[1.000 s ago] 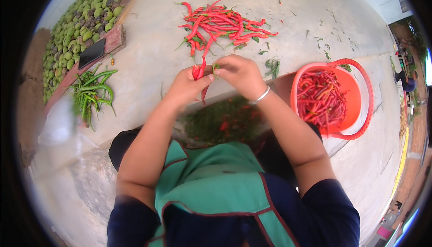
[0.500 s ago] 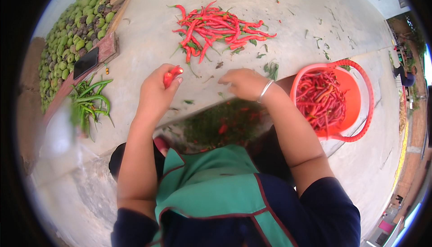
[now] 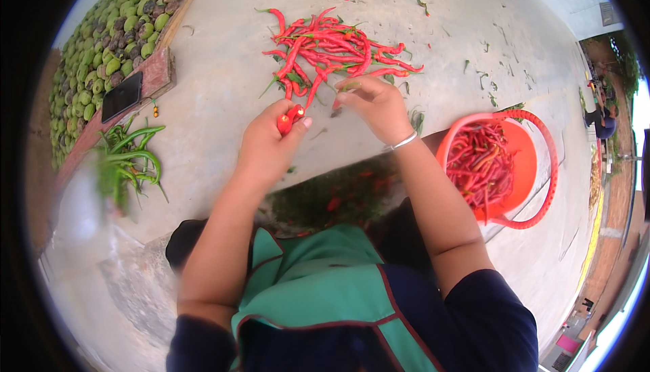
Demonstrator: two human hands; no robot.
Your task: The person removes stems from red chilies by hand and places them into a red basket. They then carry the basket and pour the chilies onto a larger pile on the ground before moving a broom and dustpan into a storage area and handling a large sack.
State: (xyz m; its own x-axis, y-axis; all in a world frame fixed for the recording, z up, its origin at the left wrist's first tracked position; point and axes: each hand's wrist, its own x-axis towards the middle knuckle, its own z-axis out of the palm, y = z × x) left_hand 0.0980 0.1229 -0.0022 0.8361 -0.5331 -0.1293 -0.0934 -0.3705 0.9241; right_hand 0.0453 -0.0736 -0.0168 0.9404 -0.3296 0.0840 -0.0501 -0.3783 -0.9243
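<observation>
My left hand (image 3: 265, 147) is closed around a couple of red chili peppers (image 3: 290, 119), whose stemless ends stick up by the thumb. Just right of it, my right hand (image 3: 379, 109) pinches a red chili pepper (image 3: 336, 103) near its green stem; my fingers hide part of that pepper. Beyond both hands, a heap of long red chilies (image 3: 332, 47) lies on the pale concrete floor, many with green stems on. To the right stands a red-orange bucket (image 3: 527, 162) with a looped handle, partly filled with red chilies (image 3: 481, 159).
Green chilies (image 3: 132, 159) lie at the left, near a dark phone (image 3: 122, 96) on a reddish ledge (image 3: 160, 74). Behind the ledge is a large pile of round green fruit (image 3: 101, 60). A blurred dark patch of green bits (image 3: 332, 199) lies before my lap. Another person (image 3: 601, 120) is far right.
My right hand has moved up to the near edge of the heap and now pinches a chili. My left hand has shifted right with its peppers.
</observation>
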